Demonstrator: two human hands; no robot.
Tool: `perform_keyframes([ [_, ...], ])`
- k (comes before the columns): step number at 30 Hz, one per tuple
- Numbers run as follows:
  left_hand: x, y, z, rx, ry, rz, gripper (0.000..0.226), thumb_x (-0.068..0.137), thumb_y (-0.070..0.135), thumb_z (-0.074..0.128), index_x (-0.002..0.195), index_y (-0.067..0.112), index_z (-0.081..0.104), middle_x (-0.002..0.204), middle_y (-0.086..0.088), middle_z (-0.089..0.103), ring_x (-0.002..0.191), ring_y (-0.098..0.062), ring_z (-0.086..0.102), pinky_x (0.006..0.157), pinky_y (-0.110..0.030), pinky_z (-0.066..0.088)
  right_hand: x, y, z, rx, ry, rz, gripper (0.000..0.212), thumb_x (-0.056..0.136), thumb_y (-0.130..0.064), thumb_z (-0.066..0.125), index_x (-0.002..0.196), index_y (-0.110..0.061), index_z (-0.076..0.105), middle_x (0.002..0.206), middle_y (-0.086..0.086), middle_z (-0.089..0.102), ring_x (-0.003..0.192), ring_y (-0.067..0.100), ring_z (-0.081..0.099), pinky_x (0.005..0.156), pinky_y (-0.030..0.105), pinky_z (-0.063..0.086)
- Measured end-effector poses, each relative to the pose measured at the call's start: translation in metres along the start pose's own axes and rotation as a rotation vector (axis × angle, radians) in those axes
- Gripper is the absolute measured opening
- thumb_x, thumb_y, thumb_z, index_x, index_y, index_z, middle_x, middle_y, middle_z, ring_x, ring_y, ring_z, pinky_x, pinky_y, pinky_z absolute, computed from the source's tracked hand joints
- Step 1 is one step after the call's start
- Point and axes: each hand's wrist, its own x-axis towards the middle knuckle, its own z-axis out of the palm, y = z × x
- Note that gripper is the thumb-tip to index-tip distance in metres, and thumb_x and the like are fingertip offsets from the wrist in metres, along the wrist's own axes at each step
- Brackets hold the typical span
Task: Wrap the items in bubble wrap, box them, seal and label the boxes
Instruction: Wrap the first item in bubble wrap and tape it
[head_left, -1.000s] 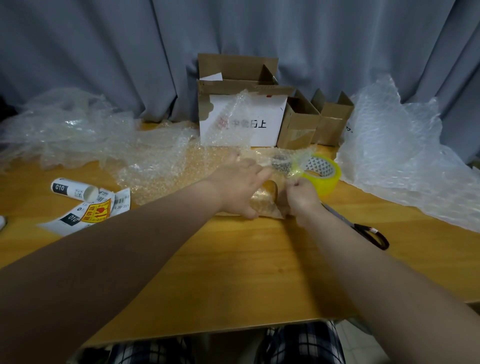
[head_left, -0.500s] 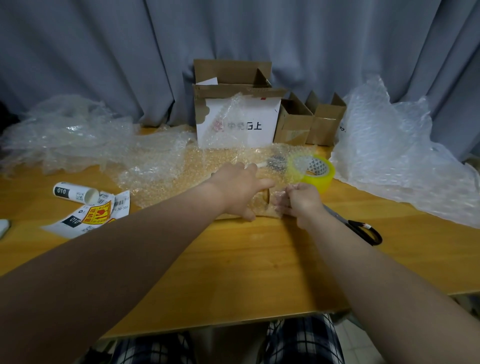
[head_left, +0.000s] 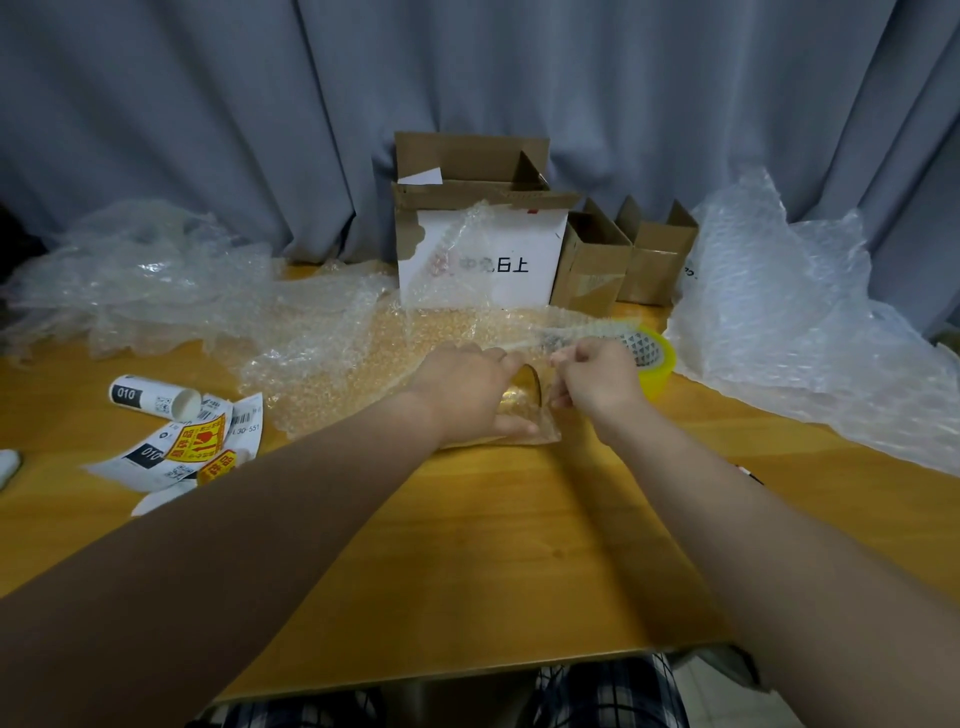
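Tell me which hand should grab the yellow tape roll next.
Right hand: it pinches the bubble wrap edge directly beside the tape roll. The left hand pins the wrapped item.

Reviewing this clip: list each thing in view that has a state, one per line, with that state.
Left hand: pressing the amber glass item down on the bubble wrap sheet.
Right hand: pinching the wrap's edge.
Large white-fronted cardboard box: flaps open.
Two small brown cardboard boxes: open.
Yellow tape roll: lying flat.
White label roll: on its side.
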Motion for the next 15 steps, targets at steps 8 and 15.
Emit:
perform_keyframes([
  [8, 0.006, -0.011, -0.012, -0.027, -0.103, 0.082, 0.092, 0.073, 0.071, 0.059, 0.145, 0.039, 0.012, 0.125, -0.005, 0.049, 0.098, -0.024, 0.056, 0.068, -0.032, 0.039, 0.009, 0.011, -0.006, -0.075, 0.074, -0.011, 0.033, 0.097, -0.008, 0.048, 0.066, -0.012, 0.056, 0.055, 0.008, 0.057, 0.052, 0.022, 0.055, 0.069, 0.043, 0.055],
  [15, 0.009, -0.001, -0.017, 0.123, -0.089, -0.017, 0.077, 0.077, 0.064, 0.059, 0.138, 0.031, 0.026, 0.119, -0.012, 0.049, 0.093, -0.031, 0.058, 0.069, -0.036, 0.044, 0.006, 0.031, -0.009, -0.036, 0.107, 0.104, 0.032, 0.096, -0.009, 0.052, 0.064, -0.010, 0.051, 0.059, 0.008, 0.057, 0.051, 0.022, 0.055, 0.066, 0.041, 0.054],
])
